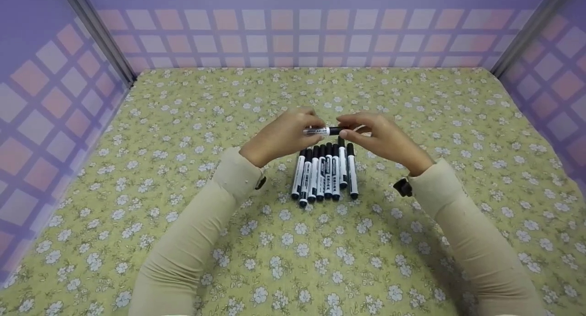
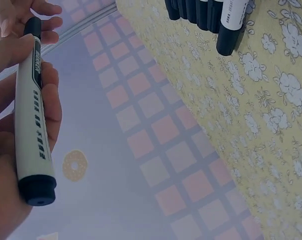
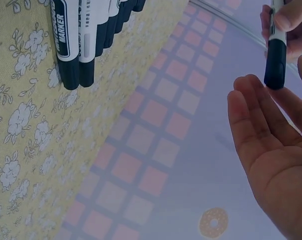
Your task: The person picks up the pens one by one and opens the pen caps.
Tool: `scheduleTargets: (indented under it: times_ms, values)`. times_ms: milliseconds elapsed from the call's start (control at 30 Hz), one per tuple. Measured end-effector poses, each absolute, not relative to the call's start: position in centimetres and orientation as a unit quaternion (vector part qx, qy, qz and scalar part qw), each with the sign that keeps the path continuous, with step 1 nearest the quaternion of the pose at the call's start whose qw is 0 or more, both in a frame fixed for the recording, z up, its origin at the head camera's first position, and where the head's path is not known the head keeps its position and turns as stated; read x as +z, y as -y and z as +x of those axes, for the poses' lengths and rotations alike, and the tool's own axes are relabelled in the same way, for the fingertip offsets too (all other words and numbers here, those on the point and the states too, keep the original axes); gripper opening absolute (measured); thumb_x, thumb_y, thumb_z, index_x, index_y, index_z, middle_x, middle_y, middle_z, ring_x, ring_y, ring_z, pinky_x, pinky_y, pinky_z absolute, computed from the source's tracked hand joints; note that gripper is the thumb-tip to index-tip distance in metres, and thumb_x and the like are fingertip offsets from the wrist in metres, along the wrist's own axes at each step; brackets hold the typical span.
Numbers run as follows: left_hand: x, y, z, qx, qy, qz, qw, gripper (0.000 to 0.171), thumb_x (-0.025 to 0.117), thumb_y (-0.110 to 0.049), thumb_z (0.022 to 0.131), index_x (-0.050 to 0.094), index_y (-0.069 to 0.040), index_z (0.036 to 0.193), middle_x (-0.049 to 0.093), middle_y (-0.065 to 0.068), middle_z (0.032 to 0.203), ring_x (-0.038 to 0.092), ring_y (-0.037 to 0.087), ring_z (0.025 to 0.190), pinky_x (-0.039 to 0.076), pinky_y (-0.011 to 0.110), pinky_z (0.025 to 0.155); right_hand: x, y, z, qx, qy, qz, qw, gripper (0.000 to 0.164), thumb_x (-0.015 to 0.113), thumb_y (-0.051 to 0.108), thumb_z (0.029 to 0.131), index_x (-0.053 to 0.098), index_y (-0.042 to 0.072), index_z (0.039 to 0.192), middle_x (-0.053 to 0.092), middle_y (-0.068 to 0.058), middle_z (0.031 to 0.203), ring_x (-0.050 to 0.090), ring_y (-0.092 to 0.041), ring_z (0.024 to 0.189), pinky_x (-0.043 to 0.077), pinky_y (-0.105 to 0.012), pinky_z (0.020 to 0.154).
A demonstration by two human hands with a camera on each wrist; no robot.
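Observation:
A white marker with a black cap (image 1: 335, 131) is pinched in my left hand (image 1: 284, 133), level above the tablecloth. In the left wrist view the marker's white barrel (image 2: 31, 110) lies between thumb and curled fingers, its black end toward the camera. My right hand (image 1: 382, 135) is at the capped end, thumb and fingers spread around it. The right wrist view shows its fingers (image 3: 256, 115) loosely extended beside the cap (image 3: 275, 65); whether they touch it I cannot tell. Below both hands, several white markers (image 1: 328, 176) lie side by side, black caps pointing away.
A yellow-green floral cloth (image 1: 293, 261) covers the table. Purple panels with pink and white squares (image 1: 309, 43) stand at the back and both sides, with grey posts (image 1: 98, 32) at the corners. Two markers at the row's right side lie slightly apart from the others.

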State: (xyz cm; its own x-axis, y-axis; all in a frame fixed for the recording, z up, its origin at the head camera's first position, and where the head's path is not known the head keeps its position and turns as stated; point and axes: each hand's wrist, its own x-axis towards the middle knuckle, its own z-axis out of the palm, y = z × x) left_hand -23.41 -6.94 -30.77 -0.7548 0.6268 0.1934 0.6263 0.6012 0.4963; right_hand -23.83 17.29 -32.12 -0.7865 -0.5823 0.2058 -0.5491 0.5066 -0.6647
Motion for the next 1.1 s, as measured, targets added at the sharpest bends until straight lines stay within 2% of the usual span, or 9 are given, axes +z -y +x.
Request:
scheduleTargets:
  times_ms: [267,567,900,1100]
  values:
    - [-31.0,6.9,-22.8,0.230,-0.878,0.414,-0.072,0.025,0.061,-0.016,0.094,0.068,-0.004,0.114,0.062,0.009,0.100,0.059,0.016,0.084,0.051,0.023,0.076,-31.9,-16.7,-23.2,-0.337,-0.867,-0.367,-0.021,0.039,0.064,0.023,0.093,0.061,0.006,0.128,0.068,-0.011,0.117,0.065,-0.023,0.100,0.054,-0.038,0.085]
    - [-31.2,6.8,-22.6,0.200,-0.857,0.457,-0.125,0.022,0.061,-0.014,0.094,0.069,-0.002,0.111,0.061,0.009,0.097,0.061,0.017,0.080,0.052,0.022,0.073,-31.9,-16.2,-22.6,-0.315,-0.874,-0.367,-0.041,0.032,0.067,0.020,0.090,0.067,0.008,0.120,0.071,-0.007,0.105,0.064,-0.019,0.092,0.053,-0.037,0.082]
    - [-31.5,6.9,-22.5,0.198,-0.837,0.486,-0.156,0.023,0.061,-0.013,0.093,0.070,-0.003,0.112,0.062,0.009,0.096,0.062,0.015,0.075,0.051,0.018,0.067,-31.8,-16.2,-22.1,-0.256,-0.861,-0.426,-0.105,0.027,0.064,0.017,0.092,0.070,0.004,0.115,0.072,-0.011,0.101,0.066,-0.020,0.083,0.055,-0.030,0.071]
    - [-31.6,7.0,-22.5,0.196,-0.831,0.495,-0.161,0.026,0.060,-0.014,0.095,0.069,-0.003,0.116,0.061,0.010,0.094,0.059,0.016,0.071,0.051,0.021,0.065,-31.8,-16.3,-22.0,-0.248,-0.853,-0.441,-0.126,0.027,0.064,0.016,0.092,0.070,0.004,0.115,0.073,-0.012,0.099,0.065,-0.019,0.078,0.055,-0.029,0.067]
